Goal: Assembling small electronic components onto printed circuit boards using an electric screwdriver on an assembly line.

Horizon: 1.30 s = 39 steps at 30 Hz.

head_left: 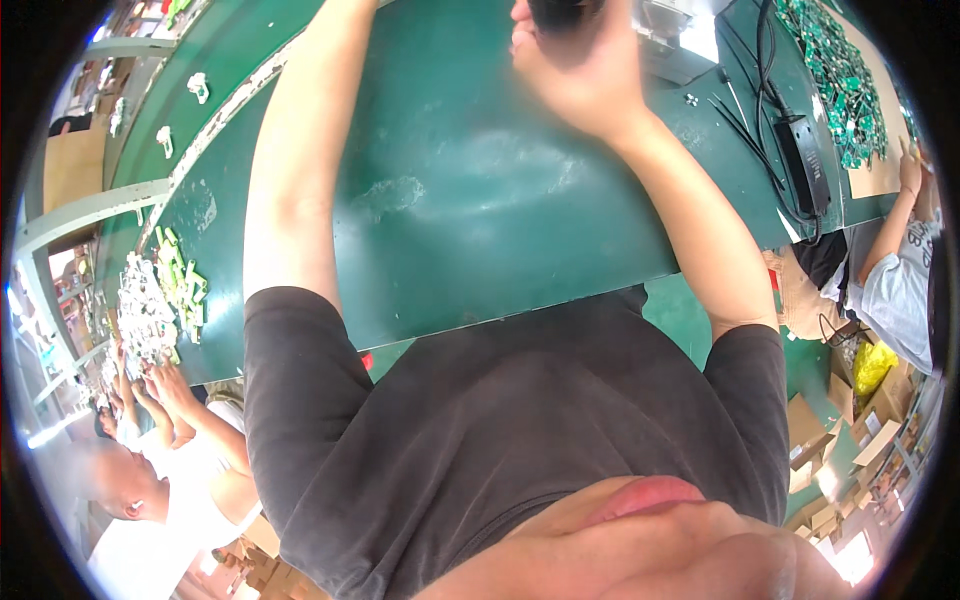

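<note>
My right hand [592,72] is at the top edge of the view, its fingers curled round a dark, rounded black object [563,12]. The frame cuts this object off, so its kind does not show. Beside that hand, on its right, stands a shiny metal box-like thing [678,42]. My left forearm [305,130] reaches up past the top edge, and the left hand lies outside the picture. Both arms extend over a green work table [480,240].
At right lie a black power adapter [802,160], cables [750,140] and a heap of green circuit boards [840,90]. At left are white parts [148,310] and yellow-green pieces [182,285]. Co-workers sit on both sides. Cardboard boxes [880,420] stand at lower right.
</note>
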Each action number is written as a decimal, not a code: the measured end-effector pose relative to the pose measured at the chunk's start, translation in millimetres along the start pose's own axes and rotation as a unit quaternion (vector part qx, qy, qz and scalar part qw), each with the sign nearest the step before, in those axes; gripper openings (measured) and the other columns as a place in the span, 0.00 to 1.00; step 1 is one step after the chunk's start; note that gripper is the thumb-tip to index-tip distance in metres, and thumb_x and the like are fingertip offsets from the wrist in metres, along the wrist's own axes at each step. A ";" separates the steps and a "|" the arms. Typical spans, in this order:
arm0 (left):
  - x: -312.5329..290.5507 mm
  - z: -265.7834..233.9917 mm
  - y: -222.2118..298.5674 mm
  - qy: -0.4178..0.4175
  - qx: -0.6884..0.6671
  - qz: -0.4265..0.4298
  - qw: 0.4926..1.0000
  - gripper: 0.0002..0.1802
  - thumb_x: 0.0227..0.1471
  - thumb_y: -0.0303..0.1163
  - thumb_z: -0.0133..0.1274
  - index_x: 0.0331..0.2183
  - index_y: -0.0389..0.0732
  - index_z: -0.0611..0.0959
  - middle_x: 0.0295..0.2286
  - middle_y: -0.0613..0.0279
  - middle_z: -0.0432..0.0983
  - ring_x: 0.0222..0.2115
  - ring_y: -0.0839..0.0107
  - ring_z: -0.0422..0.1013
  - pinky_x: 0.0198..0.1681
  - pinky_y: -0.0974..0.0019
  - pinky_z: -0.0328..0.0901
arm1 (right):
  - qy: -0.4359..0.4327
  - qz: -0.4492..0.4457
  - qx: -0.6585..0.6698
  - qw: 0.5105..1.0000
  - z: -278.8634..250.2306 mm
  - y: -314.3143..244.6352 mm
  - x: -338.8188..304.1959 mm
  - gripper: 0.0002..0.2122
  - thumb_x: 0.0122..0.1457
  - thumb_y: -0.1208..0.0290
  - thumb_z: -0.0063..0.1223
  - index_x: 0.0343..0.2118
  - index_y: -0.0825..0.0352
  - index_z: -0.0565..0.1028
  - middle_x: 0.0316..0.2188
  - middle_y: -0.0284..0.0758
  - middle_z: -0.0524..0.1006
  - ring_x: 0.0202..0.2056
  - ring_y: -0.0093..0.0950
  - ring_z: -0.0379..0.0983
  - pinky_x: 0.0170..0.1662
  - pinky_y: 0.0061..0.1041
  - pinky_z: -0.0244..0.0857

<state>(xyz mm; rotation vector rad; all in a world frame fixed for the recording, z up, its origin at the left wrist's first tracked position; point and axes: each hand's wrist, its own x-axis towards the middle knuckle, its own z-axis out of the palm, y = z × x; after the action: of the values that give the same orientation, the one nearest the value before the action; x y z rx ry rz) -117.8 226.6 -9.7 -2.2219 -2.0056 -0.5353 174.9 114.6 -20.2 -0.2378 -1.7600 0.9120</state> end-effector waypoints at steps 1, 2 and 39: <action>1.3 1.4 41.9 0.047 -0.172 0.061 0.982 0.18 0.49 0.33 0.61 0.43 0.39 0.83 0.41 0.43 0.80 0.45 0.45 0.75 0.50 0.51 0.70 | -0.001 -0.033 -0.097 0.995 -8.0 -0.3 -0.3 0.30 0.54 0.82 0.61 0.59 0.71 0.58 0.38 0.32 0.73 0.36 0.24 0.72 0.40 0.25 0.68; -4.9 -6.3 66.3 0.095 -0.333 0.111 0.932 0.17 0.50 0.35 0.62 0.42 0.38 0.84 0.40 0.41 0.81 0.45 0.46 0.77 0.49 0.53 0.70 | 0.004 -0.049 -0.119 0.992 -10.3 0.8 -0.1 0.32 0.52 0.82 0.60 0.59 0.71 0.58 0.41 0.35 0.73 0.37 0.24 0.72 0.40 0.25 0.68; -184.0 -40.1 146.8 -0.007 -0.260 0.195 0.946 0.18 0.45 0.35 0.69 0.37 0.37 0.85 0.59 0.38 0.65 0.56 0.42 0.68 0.58 0.53 0.67 | 0.015 -0.033 0.200 0.979 -36.3 -25.0 35.1 0.36 0.54 0.91 0.44 0.67 0.64 0.51 0.46 0.44 0.68 0.18 0.23 0.67 0.22 0.22 0.68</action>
<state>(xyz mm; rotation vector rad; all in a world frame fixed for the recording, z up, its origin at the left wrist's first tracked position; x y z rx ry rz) 5.5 22.1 -8.6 -2.8223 -1.4747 -1.0943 199.8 134.0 26.5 0.0680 -1.5088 1.1823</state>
